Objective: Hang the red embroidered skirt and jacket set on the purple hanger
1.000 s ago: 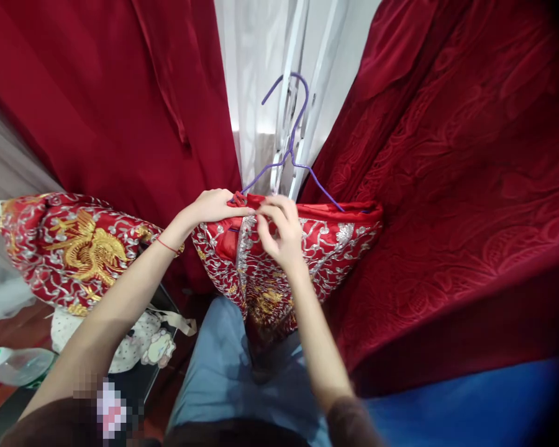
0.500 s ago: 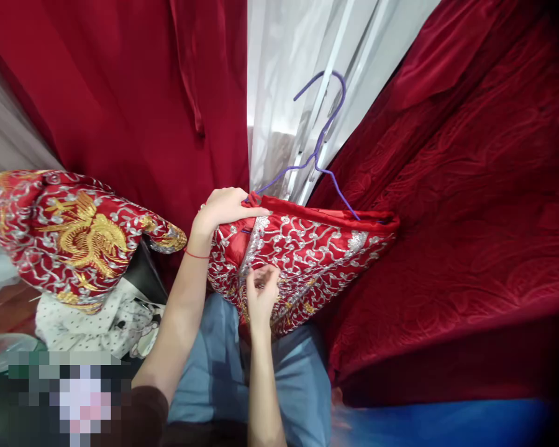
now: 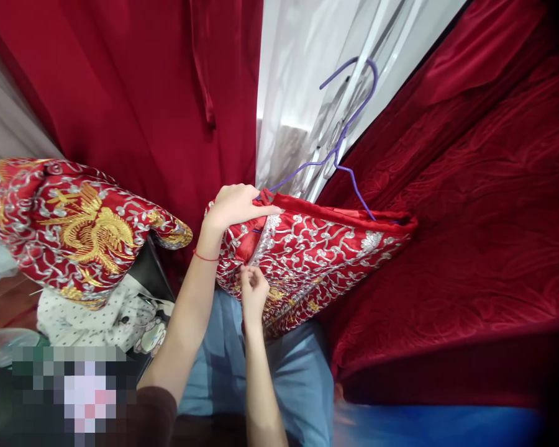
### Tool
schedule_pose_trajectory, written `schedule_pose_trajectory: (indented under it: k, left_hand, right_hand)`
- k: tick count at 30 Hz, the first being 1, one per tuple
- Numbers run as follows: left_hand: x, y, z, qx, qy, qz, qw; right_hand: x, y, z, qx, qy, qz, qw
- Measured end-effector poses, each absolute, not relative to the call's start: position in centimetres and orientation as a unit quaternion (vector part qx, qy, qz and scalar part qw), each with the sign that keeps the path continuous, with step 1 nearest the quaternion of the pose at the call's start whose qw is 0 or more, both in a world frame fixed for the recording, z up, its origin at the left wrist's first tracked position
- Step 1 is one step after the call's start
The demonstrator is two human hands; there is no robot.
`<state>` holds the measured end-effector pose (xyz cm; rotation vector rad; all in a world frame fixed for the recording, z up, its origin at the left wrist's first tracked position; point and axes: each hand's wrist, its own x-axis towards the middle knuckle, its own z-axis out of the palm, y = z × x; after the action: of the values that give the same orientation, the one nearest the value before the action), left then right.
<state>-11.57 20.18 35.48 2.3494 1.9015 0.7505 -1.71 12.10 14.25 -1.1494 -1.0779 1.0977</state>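
A red embroidered skirt (image 3: 317,239) with silver vines and gold motifs lies over my lap, its waistband up. The purple wire hanger (image 3: 340,149) reaches into the waistband, its hook free above. My left hand (image 3: 237,205) is closed on the waistband's left part, thumb stretched along the outside. Lower down, my right hand (image 3: 255,288) has its fingers curled, thumb and fingertip pinched at the silver-trimmed edge of the skirt's opening. What exactly lies between those fingertips is too small to make out.
On the left, a matching red jacket (image 3: 93,226) with a gold bird drapes over a dark chair (image 3: 156,267). Below it are a dotted white cloth (image 3: 88,316) and a clear plastic bottle (image 3: 4,344). Dark red drapes (image 3: 470,217) hang right, red curtains (image 3: 144,81) behind.
My right hand has moved left and slightly down to the opening's edge, its fingers now pinched there. The view has shifted a little; my left hand keeps its hold.
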Motion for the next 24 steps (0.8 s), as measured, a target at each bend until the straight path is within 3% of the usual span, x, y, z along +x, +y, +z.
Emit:
schedule_pose_trajectory:
  k: [5,10,16,21,24]
  left_hand:
    - [-11.6,19.8,35.4,0.758,0.608,0.236,0.013]
    - [-11.3,19.7,35.4,0.743,0.621,0.250,0.012]
    - [-10.6,17.2,34.4,0.639,0.621,0.453,-0.033]
    - [-11.0,11.3,25.9,0.435,0.622,0.651,0.000]
    - [-11.3,9.3,19.4,0.517,0.643,0.537,0.172]
  right_hand:
    - [-0.8,11.0,15.8,-0.482,-0.494,0.471,0.550]
    - [0.3,10.1,17.3,-0.525,-0.581,0.343,0.518]
    - [0.9,10.2,17.7,-0.505,-0.611,0.326,0.515]
    - [0.7,10.2,17.5,-0.494,-0.565,0.392,0.532]
    - [0.4,10.3,17.0,-0.488,-0.526,0.431,0.548]
